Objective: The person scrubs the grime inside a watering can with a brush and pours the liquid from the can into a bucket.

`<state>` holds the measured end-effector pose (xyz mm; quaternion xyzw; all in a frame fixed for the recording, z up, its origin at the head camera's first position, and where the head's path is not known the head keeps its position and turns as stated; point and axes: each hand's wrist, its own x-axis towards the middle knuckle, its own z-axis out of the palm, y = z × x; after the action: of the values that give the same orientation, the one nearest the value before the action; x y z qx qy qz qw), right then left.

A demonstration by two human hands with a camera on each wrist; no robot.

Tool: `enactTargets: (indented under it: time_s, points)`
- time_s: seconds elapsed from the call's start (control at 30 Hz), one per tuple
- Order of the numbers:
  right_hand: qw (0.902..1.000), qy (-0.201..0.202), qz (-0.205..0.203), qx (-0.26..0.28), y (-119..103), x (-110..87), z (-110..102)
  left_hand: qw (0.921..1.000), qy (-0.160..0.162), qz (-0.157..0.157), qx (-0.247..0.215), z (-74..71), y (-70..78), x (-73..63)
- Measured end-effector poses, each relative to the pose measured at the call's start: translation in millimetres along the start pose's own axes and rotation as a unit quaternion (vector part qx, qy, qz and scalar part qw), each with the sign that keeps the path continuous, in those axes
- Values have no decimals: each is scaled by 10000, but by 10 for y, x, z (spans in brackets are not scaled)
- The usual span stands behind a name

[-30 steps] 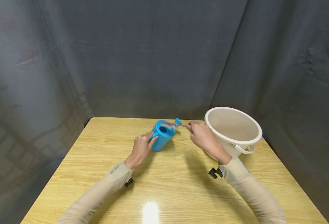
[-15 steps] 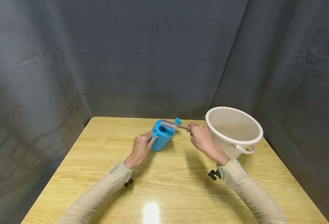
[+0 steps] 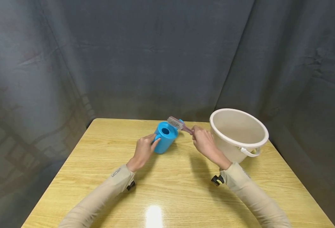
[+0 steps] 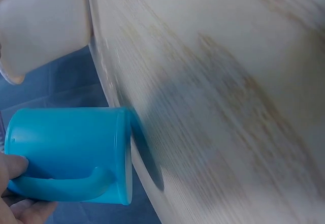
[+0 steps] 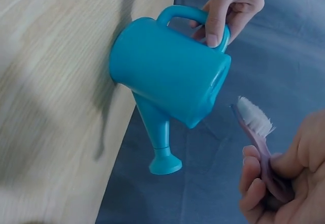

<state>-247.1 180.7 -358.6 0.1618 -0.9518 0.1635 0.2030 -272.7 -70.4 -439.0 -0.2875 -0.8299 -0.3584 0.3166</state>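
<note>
Head view: watering can [image 3: 164, 143] and brush [image 3: 178, 124], probably light, stiff.
Both handles [image 5: 177, 10] are being gripped by curled fingers [image 5: 250, 171].

Support: pale yellow wood-grain tabletop [image 3: 178, 193], far-left corner rounded, bright glare patch [image 3: 153, 217] at near side, soft shadows on grain. On it: cream round plastic bucket [image 3: 233, 151], white handle [image 3: 250, 152], upright, toward far right. Blue cylindrical plastic watering can [image 3: 164, 145], left of bucket, apart from it; full base contact unclear.
</note>
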Motion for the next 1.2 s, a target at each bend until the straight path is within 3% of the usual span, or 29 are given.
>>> enactTargets:
  time_s: [0.33,0.83,1.2]
  points:
    - [9999,-160,0,65,10,-32,63,10000,-9,-14,-28,0,1,1]
    - [9998,74,-6,-207,61,-70,86,9999,-48,-38,-149,0,10,-6]
    - [9990,-166,355,-200,79,-114,78,9998,-91,-82,-158,6,-3,-13]
